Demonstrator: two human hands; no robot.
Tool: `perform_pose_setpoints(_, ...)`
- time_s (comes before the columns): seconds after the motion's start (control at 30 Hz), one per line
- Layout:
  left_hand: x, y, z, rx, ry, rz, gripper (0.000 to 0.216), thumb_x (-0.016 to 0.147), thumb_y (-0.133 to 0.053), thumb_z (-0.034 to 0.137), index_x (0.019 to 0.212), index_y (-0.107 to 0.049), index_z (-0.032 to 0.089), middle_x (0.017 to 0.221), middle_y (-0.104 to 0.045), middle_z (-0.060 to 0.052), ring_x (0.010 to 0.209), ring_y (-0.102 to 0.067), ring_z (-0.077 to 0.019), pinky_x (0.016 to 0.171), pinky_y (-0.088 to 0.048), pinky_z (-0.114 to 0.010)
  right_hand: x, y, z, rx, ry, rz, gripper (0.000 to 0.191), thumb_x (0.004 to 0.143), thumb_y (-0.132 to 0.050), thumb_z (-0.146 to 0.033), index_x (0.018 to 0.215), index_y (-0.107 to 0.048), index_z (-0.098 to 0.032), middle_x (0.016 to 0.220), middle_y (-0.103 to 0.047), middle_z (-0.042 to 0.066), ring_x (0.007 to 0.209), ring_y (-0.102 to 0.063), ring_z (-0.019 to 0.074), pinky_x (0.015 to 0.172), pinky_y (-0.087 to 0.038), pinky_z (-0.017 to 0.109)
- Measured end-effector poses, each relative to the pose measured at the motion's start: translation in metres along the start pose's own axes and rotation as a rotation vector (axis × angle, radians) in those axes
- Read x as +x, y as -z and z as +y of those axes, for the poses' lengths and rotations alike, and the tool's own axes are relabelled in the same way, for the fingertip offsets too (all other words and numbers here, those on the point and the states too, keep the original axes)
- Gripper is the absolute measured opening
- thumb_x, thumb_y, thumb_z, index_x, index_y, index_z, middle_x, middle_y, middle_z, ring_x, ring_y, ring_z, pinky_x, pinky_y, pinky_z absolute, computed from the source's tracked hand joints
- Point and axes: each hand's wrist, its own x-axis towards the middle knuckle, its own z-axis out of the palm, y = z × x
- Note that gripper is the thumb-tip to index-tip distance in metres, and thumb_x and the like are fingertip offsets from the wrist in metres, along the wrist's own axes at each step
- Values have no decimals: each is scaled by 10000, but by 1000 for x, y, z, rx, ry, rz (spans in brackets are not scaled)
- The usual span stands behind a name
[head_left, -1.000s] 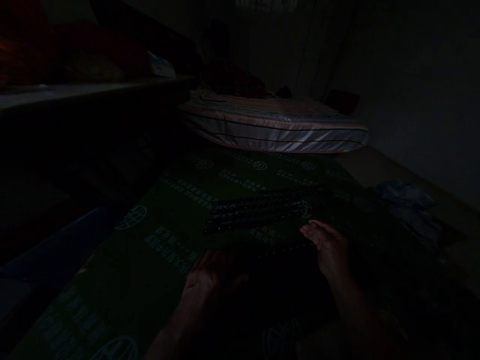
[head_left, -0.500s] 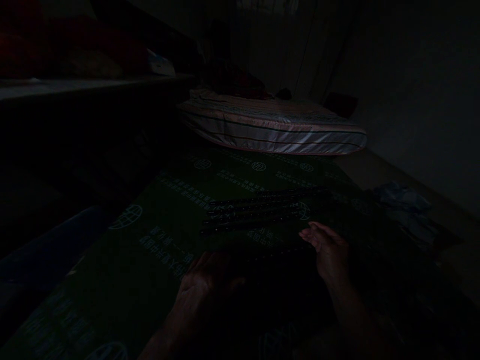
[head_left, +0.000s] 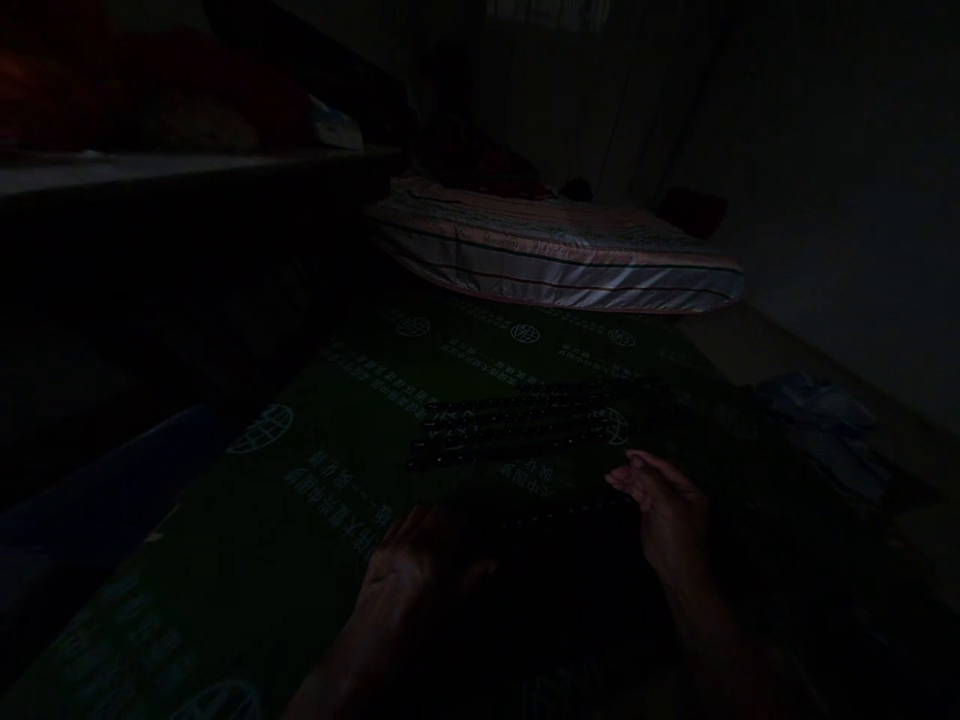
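Note:
The light is very dim. Several dark strips with small pale dots (head_left: 517, 435) lie side by side on a green printed sheet (head_left: 322, 540). Closer to me, another dark dotted strip (head_left: 559, 514) stretches between my hands, its lower part lost in shadow. My left hand (head_left: 409, 565) is at its left end, back upward; the fingers sink into darkness, so its grip is hidden. At the right end is my right hand (head_left: 671, 510), thumb and fingers pressed together. Whatever the right fingertips may pinch is too dark to make out.
Beyond the sheet lies a striped mattress (head_left: 555, 265). A shelf (head_left: 187, 165) with dark red cloth and a small box (head_left: 336, 126) runs along the left. Crumpled pale plastic (head_left: 817, 400) rests on the floor at right. A blue object (head_left: 105, 490) stands at the left edge.
The whole view has shifted slightly, so everything appears a little further right, and the picture is darker. Both hands keep nearly the same pose over the dark strip.

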Motion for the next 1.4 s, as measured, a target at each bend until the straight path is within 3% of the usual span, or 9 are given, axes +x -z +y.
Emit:
perform_pose_setpoints(0.6,-1,4,7,12,5,-101,354,851,-520,497,953,-596,166,909,-633,-77,821,-589,-236,717,-494,-386,-10,-1,-4,-72,3,13,311,611,-743,-313,851,-660,-133,579,-684,18,558,-645,160,644,-513,318)
perform_pose_setpoints(0.9,0,5,10,41,17,-86,318,831,-563,472,919,-598,168,886,-628,-70,805,-590,-227,715,-498,-373,-18,-5,-10,-157,9,-32,308,638,-734,-347,868,-669,-152,600,-691,22,598,-653,171,677,-503,323)
perform_pose_setpoints(1.07,-1,6,9,9,15,-67,305,830,-568,457,937,-600,173,899,-632,-69,818,-594,-229,725,-501,-378,-31,-9,-19,-345,63,-162,281,684,-694,-400,854,-694,-177,626,-697,24,635,-656,179,708,-510,332)
perform_pose_setpoints(1.27,-1,7,8,-41,35,-8,314,840,-537,472,965,-612,194,922,-637,-58,841,-595,-218,761,-499,-357,-34,-26,-28,-656,142,-489,251,734,-619,-421,833,-726,-217,700,-721,31,689,-678,196,647,-530,299)
perform_pose_setpoints(1.4,-1,5,6,-48,28,13,305,849,-513,472,929,-623,199,891,-640,-47,820,-598,-204,750,-502,-332,-14,-41,-25,-849,334,-626,212,797,-541,-354,827,-725,-253,807,-729,15,732,-674,182,663,-514,277)
